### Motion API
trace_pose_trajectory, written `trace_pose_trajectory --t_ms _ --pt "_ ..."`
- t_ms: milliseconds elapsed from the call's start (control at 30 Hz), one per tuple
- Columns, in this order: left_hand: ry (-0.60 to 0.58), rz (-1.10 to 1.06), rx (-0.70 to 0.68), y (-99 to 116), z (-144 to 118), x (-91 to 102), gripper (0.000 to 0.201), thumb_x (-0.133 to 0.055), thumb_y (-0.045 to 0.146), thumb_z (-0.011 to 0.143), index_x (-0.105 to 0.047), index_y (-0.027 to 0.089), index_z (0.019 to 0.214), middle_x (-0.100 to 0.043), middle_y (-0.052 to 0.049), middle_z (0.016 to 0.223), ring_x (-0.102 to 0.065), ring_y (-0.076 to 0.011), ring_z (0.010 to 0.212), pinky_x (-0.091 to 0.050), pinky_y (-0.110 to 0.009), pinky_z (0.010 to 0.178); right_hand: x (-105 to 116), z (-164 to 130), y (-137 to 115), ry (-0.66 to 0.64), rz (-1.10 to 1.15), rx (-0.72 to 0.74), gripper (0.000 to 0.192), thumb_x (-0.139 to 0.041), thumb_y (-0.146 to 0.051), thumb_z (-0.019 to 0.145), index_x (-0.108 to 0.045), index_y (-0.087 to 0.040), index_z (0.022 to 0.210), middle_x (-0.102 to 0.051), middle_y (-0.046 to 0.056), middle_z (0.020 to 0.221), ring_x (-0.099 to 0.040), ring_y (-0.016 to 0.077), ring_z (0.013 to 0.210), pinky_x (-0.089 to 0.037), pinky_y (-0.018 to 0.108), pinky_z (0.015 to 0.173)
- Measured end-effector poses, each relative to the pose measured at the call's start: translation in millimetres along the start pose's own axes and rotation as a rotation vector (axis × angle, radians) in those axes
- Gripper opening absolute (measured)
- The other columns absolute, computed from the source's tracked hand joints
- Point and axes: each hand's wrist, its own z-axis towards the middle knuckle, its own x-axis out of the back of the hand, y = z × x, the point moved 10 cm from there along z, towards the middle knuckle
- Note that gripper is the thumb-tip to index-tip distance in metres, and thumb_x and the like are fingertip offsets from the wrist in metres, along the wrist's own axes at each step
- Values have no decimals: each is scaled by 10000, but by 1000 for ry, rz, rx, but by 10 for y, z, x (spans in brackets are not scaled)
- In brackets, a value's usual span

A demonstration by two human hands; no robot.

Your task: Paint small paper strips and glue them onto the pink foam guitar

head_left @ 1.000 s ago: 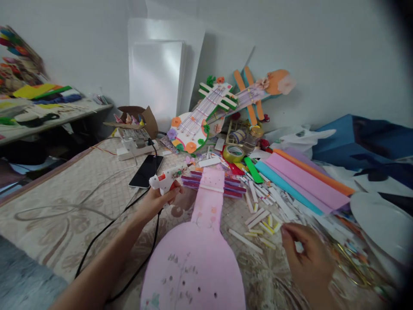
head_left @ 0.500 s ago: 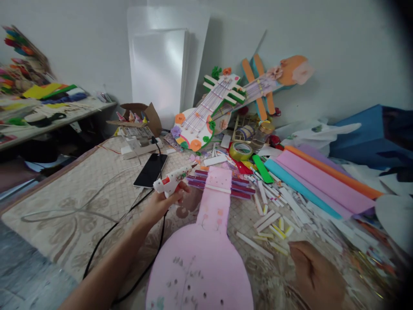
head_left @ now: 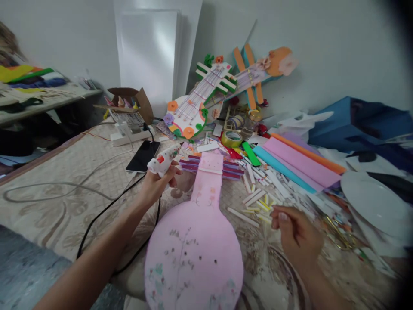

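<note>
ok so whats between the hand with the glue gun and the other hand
In the head view, the pink guitar cutout lies between the left hand gripping the glue gun and the right hand, plus loose paper sticks.

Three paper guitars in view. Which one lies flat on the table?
The pink guitar, between the hands. The white guitar and the orange-headed guitar lean against the wall behind.

Matt pink foam guitar cutout (head_left: 196, 254)

Your two forearms are bare, with no sleeve to be seen. Your left hand (head_left: 155, 187) and right hand (head_left: 298, 237) wear no gloves, rings or watch.
</note>
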Motion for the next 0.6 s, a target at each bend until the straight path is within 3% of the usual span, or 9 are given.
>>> trace_pose_trajectory --t_ms 100,267,467,600 --pt "-24 -25 23 -45 -11 -62 325 -577 412 807 -544 142 985 -653 -45 797 -541 -100 475 -438 -232 465 94 143 136 35 5 -83 181 -511 -335 867 -602 -193 932 -592 5 697 -545 112 539 -485 260 548" --pt "32 -69 10 -22 -73 -132 295 -588 416 789 -550 149 908 -647 -19 714 -505 -90 413 -401 -221 415 72 313 298 -63 -26 -154 224 -508 -381 864 -601 -184 915 -594 2 675 -564 115 563 -491 242 542" --pt "17 -50 54 -85 -111 -228 259 -592 390 781 -564 163 904 -600 21 571 -463 -90 381 -366 -218 396 83 514 341 -166 -159 -98 188 -533 -355 841 -626 -195 873 -646 21 789 -581 134 670 -467 252 601" --pt "26 0 49 -19 -108 -221 202 -613 340 763 -574 148 810 -582 18 552 -435 -78 410 -367 -212 426 37 716 312 -288 -236 -29 171 -527 -333 845 -638 -205 869 -663 25 817 -588 145 697 -446 251 598"
